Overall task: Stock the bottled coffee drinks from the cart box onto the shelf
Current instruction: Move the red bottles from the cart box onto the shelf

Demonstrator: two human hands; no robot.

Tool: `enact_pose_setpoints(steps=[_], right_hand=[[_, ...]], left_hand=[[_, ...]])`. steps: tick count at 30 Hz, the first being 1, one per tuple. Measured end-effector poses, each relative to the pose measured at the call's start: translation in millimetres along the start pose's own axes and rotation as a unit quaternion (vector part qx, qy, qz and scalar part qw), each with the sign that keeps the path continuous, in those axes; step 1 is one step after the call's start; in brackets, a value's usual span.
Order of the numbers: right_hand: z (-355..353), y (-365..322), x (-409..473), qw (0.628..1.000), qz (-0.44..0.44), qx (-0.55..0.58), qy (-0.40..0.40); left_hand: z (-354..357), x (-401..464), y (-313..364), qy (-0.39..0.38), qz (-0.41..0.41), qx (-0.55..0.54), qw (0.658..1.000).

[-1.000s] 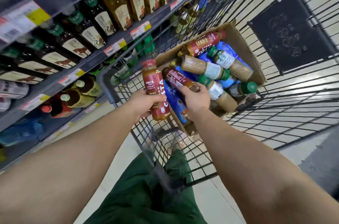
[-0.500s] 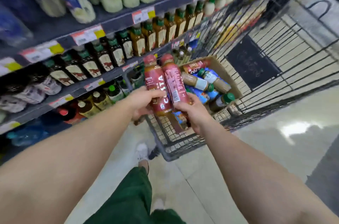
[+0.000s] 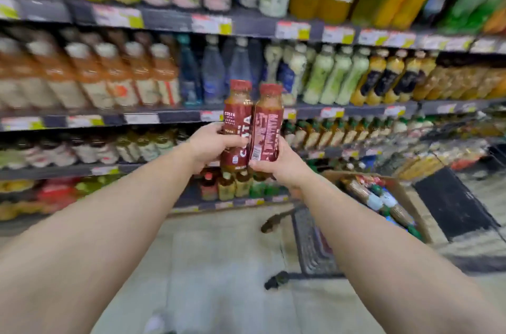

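Observation:
Two red-labelled Costa coffee bottles stand upright side by side in front of the shelves. My left hand [image 3: 209, 148] grips the left bottle [image 3: 236, 120] around its lower half. My right hand [image 3: 276, 166] holds the right bottle [image 3: 267, 125] from below, its printed back label facing me. The two bottles touch each other. The cardboard box [image 3: 405, 196] in the cart at the lower right holds several more coffee bottles lying on their sides. The shelf unit [image 3: 169, 117] fills the view ahead, blurred by motion.
Shelf rows are packed with tea, juice and water bottles, with price tags along each dark edge. The wire cart [image 3: 312, 246] stands at the right, a black panel [image 3: 451, 205] behind the box. Pale floor lies below my arms.
Both hands have lifted the two bottles up and away from the cart box toward the shelves. My view has swung up from the cart to face the shelving.

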State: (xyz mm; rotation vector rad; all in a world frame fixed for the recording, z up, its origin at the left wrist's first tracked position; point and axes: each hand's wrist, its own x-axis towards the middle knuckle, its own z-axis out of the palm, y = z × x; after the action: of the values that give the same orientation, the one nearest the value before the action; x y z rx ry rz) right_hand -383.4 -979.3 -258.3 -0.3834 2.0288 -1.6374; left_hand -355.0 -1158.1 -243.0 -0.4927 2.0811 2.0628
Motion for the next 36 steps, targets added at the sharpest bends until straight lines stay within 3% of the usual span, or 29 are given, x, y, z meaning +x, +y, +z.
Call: enact_pose_setpoints(steps=[8,15,24,36], right_hand=[[249,-104,82,0.991,-0.067,0.0,-0.119],[447,-189,129,0.984,-0.148,-0.004,-0.095],[519,-246,193,0.983,-0.181,-0.023,-0.02],[555,-318,351,0.963,-0.232,-0.123,0.061]], left_hand=[[-269,-109,8,0.207,0.06,-0.001,0.976],[-462,-189,27,0.287,0.111,-0.019,0.951],[-575,-179,40,0.314,0.152,-0.048,0.936],[-681,-70,118,0.322,0.213,-0.03,0.922]])
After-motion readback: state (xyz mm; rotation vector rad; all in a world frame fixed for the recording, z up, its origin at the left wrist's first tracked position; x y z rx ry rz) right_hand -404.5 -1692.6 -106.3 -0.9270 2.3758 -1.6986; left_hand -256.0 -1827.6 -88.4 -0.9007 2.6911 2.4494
